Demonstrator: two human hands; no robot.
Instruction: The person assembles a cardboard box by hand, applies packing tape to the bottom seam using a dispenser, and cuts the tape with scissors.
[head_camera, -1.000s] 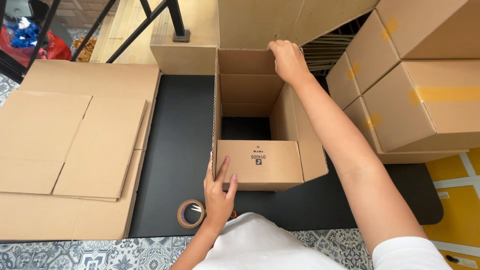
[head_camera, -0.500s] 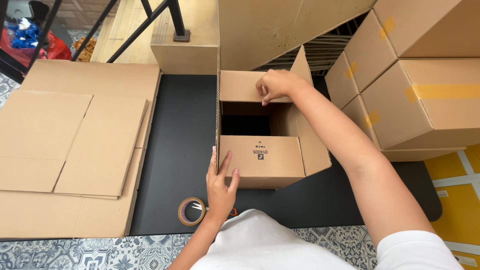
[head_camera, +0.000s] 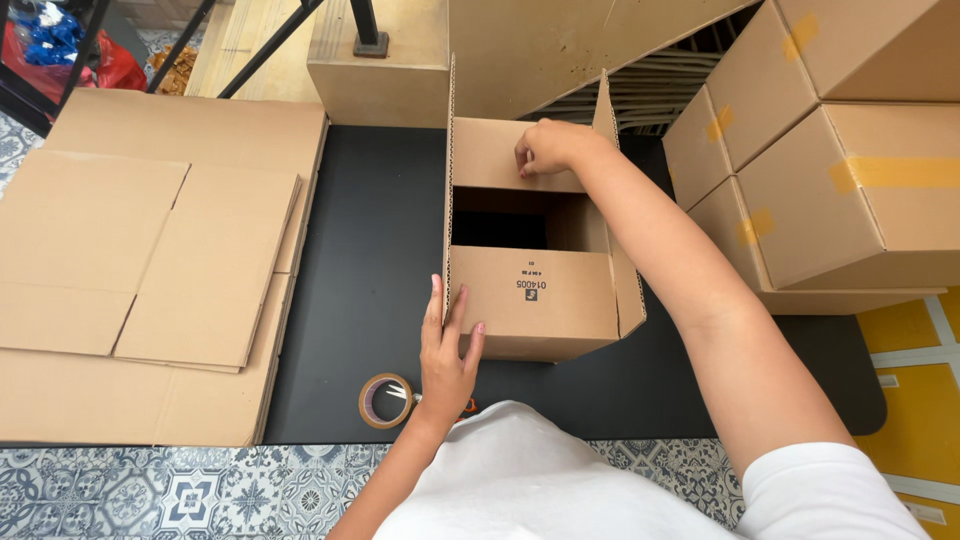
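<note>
An open brown cardboard box (head_camera: 540, 300) stands on a black table (head_camera: 370, 240) in front of me. My left hand (head_camera: 447, 350) lies flat with fingers spread against the box's near left corner, steadying the folded near flap. My right hand (head_camera: 545, 148) reaches across the box and presses the far flap (head_camera: 490, 160) down over the opening, fingers curled on it. The left and right side flaps stand upright. A dark gap between the two folded flaps shows the box's inside.
A roll of brown tape (head_camera: 385, 401) lies on the table by my left wrist. Flattened cardboard sheets (head_camera: 150, 260) are stacked at the left. Taped, closed boxes (head_camera: 830, 170) are piled at the right. A wooden block (head_camera: 380, 70) and plywood stand behind.
My right hand has pulled the far flap from upright down over the opening. My left hand has stayed at the near left corner.
</note>
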